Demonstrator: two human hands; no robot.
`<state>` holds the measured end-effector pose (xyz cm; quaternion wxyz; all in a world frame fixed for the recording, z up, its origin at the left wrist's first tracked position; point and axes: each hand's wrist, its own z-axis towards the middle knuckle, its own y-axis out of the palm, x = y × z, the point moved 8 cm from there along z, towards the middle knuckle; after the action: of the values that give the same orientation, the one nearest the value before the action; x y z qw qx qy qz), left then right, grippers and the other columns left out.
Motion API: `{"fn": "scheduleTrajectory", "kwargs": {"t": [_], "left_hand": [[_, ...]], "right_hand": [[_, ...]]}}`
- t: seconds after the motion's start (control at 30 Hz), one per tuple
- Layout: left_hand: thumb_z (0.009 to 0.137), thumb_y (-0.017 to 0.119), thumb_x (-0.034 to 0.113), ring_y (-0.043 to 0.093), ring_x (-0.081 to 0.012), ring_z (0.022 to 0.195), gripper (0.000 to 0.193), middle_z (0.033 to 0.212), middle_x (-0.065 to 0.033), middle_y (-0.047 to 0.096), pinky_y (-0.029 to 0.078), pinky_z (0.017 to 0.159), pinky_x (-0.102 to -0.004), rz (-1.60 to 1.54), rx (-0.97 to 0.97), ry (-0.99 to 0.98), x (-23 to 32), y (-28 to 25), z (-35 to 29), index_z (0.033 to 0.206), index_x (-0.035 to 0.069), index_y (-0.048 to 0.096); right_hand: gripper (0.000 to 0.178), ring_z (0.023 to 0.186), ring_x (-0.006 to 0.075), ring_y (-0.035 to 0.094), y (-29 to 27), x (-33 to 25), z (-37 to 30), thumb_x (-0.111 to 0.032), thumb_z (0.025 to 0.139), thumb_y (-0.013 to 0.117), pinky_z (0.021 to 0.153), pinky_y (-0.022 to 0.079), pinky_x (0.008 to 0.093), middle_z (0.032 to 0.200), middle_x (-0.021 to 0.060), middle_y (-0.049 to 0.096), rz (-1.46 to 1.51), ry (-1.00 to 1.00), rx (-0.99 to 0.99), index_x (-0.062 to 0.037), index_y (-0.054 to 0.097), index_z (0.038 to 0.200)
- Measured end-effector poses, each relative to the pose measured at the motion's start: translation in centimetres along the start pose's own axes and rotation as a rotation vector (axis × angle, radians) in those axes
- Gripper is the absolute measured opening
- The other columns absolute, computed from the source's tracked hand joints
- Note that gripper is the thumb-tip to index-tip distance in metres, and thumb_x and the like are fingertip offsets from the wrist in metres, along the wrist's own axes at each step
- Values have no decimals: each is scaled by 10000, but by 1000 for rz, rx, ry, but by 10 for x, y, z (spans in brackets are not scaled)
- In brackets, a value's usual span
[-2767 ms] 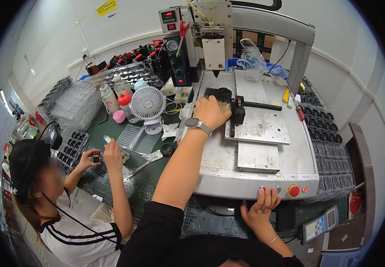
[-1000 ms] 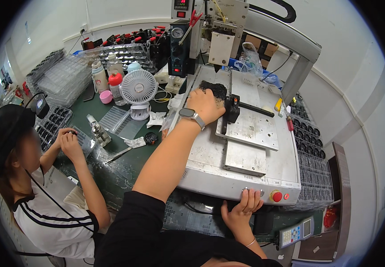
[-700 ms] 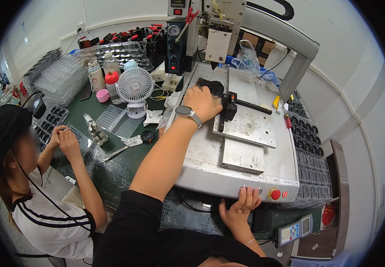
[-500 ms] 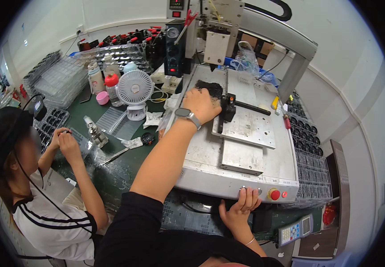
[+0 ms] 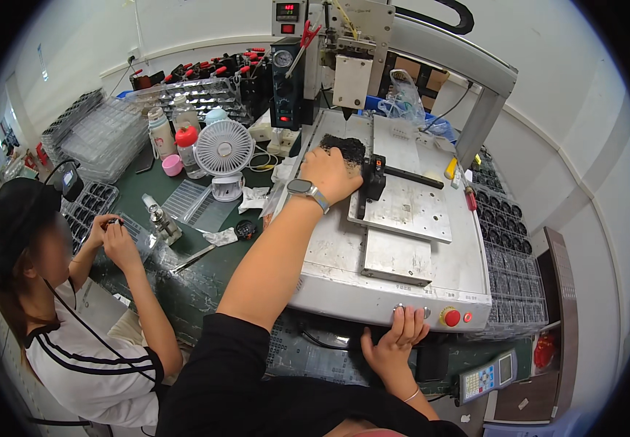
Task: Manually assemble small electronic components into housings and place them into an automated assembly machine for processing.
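Your bare left hand (image 5: 331,175), with a grey watch (image 5: 302,187) on its wrist, reached over the flat silver metal bed (image 5: 329,247) of the machine. Its fingers were bent at the near edge of a rough, crumbly-looking black mass (image 5: 346,147), which lay on the bed at the hand's one o'clock. Whether those fingers gripped anything could not be told, since your own hand covered the spot. Just beside your thumb, at three o'clock, stood a small black block-shaped fixture (image 5: 375,179) with an orange mark, and a slim black bar (image 5: 415,175) ran out from it over a drilled silver plate (image 5: 409,215). The machine's pointed dark nozzle (image 5: 347,113) hung near twelve o'clock, above the black mass and apart from it.

Your bare right hand (image 5: 396,342), at the left hand's five o'clock, held no visible object; its fingers lay loosely curled against the pale front panel (image 5: 351,300), at the round silver buttons, thumb spread away. From that hand, a round red button (image 5: 450,317) sat at two o'clock, and a grey-blue handheld keypad controller (image 5: 487,377) lay at four.
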<state>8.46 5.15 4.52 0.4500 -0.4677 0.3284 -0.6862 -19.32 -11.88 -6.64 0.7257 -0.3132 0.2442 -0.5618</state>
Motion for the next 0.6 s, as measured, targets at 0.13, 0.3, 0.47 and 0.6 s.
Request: {"fn": "scheduleTrajectory", "kwargs": {"t": [0.13, 0.3, 0.47, 0.6], "left_hand": [[688, 682, 435, 517, -410, 1064, 626, 1107, -289, 534, 466, 895, -449, 2, -3, -4, -2, 2, 1, 1077, -39, 557], [694, 684, 450, 516, -408, 1067, 640, 1110, -290, 533, 463, 900, -448, 10, -11, 5, -2, 2, 1, 1085, -40, 556], [694, 686, 453, 515, -404, 1068, 644, 1113, -290, 533, 461, 905, -441, 21, -13, 7, -1, 3, 2, 1085, -41, 556], [720, 654, 454, 519, -428, 1026, 635, 1065, -302, 550, 450, 893, -455, 16, 5, 31, 0, 0, 0, 1066, -68, 549]], "right_hand": [[851, 1354, 434, 187, 0, -1, 0, -244, 683, 724, 1118, 35, 532, 1383, 241, 271, 3, 0, 3, 52, 283, 1347], [853, 1354, 438, 184, 0, 0, -1, -242, 681, 724, 1117, 32, 535, 1383, 242, 266, 9, -3, 3, 52, 280, 1348], [855, 1357, 442, 177, 0, 0, -1, -241, 681, 723, 1117, 28, 536, 1384, 242, 259, 11, -2, 3, 52, 276, 1349], [829, 1349, 446, 190, 1, 1, -2, -252, 680, 715, 1113, 26, 546, 1370, 234, 277, 13, -3, 17, 56, 308, 1334]]}}
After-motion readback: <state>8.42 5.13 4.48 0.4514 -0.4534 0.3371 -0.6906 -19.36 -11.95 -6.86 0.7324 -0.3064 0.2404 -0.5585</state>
